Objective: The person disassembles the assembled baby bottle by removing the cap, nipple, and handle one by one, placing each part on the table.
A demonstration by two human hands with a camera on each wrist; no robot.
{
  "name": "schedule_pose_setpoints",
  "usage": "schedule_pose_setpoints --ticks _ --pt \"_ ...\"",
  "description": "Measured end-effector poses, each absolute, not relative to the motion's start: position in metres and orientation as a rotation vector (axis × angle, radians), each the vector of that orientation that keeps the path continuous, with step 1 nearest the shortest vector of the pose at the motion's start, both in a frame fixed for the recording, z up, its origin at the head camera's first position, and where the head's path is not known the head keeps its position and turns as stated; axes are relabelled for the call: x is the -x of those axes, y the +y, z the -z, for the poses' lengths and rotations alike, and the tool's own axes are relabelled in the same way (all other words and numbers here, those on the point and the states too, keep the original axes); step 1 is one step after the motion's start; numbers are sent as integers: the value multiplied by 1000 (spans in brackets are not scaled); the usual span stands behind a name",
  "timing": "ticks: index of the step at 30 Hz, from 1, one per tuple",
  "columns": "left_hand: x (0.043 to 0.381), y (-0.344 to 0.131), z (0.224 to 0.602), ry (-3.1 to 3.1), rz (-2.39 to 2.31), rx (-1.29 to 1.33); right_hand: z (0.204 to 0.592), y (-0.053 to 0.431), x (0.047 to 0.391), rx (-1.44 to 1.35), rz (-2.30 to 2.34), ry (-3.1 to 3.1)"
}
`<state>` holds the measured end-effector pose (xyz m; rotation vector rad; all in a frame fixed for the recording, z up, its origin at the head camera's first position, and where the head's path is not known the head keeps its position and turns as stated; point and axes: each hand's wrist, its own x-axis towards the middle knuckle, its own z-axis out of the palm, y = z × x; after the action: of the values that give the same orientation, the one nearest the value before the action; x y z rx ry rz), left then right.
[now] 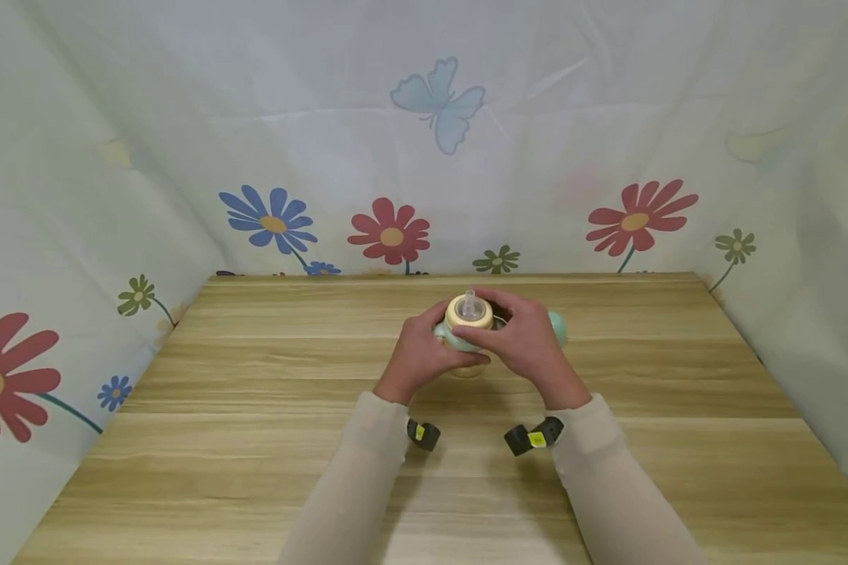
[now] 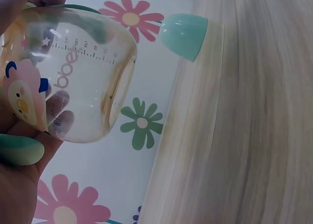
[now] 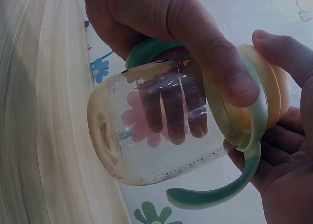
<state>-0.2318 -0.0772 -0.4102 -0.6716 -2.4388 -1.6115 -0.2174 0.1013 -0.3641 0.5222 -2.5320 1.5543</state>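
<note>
A clear baby bottle (image 2: 83, 82) with measuring marks and a pink cartoon animal is held off the table between both hands. It has green side handles (image 3: 220, 195), a pale yellow collar (image 1: 455, 315) and a clear nipple (image 1: 470, 303) pointing upward. My left hand (image 1: 424, 345) grips the bottle's body, its fingers seen through the clear wall in the right wrist view. With thumb and fingers around the yellow collar, my right hand (image 1: 526, 333) holds the top. A green dome-shaped cap (image 2: 186, 34) rests on the table, partly hidden behind the right hand in the head view.
The wood-grain table (image 1: 268, 439) spreads beneath the hands. Behind it and at both sides hangs a white curtain (image 1: 311, 141) printed with flowers and a butterfly. Black wrist cameras (image 1: 533, 436) sit at the cuffs.
</note>
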Motion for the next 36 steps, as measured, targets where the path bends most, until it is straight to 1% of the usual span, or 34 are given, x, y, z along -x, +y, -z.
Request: schedule_pose_setpoints --ticks 17,27,36 --pt "231 -76 413 -2463 1521 607 366 98 214 -497 -1553 -2536" --pt "230 -75 411 -2498 1459 574 369 92 215 -483 -1429 -2527" --pt "232 -75 409 -2508 1476 596 368 89 214 -482 -1402 -2498"
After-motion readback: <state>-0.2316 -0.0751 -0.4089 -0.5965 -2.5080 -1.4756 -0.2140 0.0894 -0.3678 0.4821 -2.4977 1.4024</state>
